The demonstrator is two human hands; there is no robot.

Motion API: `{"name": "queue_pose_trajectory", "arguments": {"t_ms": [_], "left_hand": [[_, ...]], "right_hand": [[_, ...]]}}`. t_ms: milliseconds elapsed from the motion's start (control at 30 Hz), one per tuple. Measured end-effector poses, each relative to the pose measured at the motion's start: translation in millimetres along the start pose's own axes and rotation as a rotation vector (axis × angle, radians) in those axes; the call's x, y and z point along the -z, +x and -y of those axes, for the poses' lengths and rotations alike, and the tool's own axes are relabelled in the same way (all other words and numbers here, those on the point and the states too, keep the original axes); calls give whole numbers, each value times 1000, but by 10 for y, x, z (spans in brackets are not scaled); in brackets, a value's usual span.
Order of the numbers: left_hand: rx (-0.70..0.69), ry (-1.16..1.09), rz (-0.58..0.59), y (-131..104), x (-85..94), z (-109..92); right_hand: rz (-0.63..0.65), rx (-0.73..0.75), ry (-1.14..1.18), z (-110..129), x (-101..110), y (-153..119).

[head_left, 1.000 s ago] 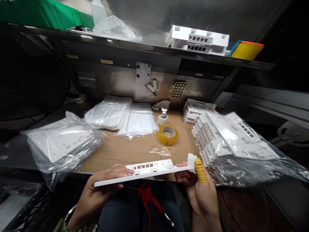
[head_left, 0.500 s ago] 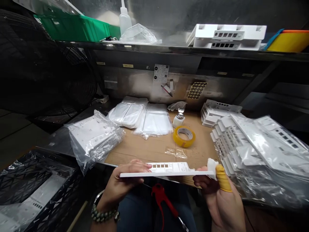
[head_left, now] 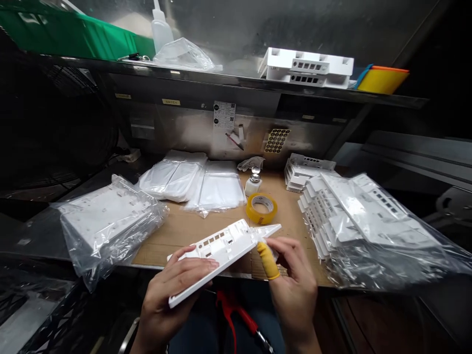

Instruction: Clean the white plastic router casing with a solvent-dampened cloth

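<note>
Two hands were on the white plastic panel (head_left: 221,253), which had tipped from level a moment before to slanting up and away. The left hand (head_left: 173,290) gripped its near lower end, fingers over the face; the right hand (head_left: 291,282), yellow finger cot (head_left: 268,260) on, pinched the far tip above the cardboard-covered bench (head_left: 177,231).

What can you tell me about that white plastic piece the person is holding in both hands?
The white plastic panel is long, flat and looks like rigid moulded plastic, with a row of small rectangular cut-outs along one raised edge. It is held tilted above the desk's near edge, the left hand gripping its lower end, the right hand touching its upper part.
</note>
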State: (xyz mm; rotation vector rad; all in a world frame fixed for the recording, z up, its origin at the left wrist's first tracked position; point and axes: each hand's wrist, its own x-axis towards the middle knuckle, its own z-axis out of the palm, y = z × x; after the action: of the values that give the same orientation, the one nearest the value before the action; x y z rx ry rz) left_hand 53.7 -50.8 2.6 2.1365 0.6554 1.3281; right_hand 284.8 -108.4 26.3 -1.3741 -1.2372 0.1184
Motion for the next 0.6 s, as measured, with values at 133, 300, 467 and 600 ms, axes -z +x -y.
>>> {"name": "queue_pose_trajectory", "arguments": {"t_ms": [133, 300, 467, 600], "left_hand": [[-47, 101, 18, 12, -9, -23], [-58, 126, 30, 17, 1, -4], [-102, 157, 65, 36, 47, 29], [-154, 176, 143, 95, 92, 33]], "right_hand": [[65, 89, -12, 218, -99, 1], [184, 134, 35, 211, -117, 13], [-40, -30, -121, -244, 38, 247], [111, -251, 233, -149, 105, 243]]}}
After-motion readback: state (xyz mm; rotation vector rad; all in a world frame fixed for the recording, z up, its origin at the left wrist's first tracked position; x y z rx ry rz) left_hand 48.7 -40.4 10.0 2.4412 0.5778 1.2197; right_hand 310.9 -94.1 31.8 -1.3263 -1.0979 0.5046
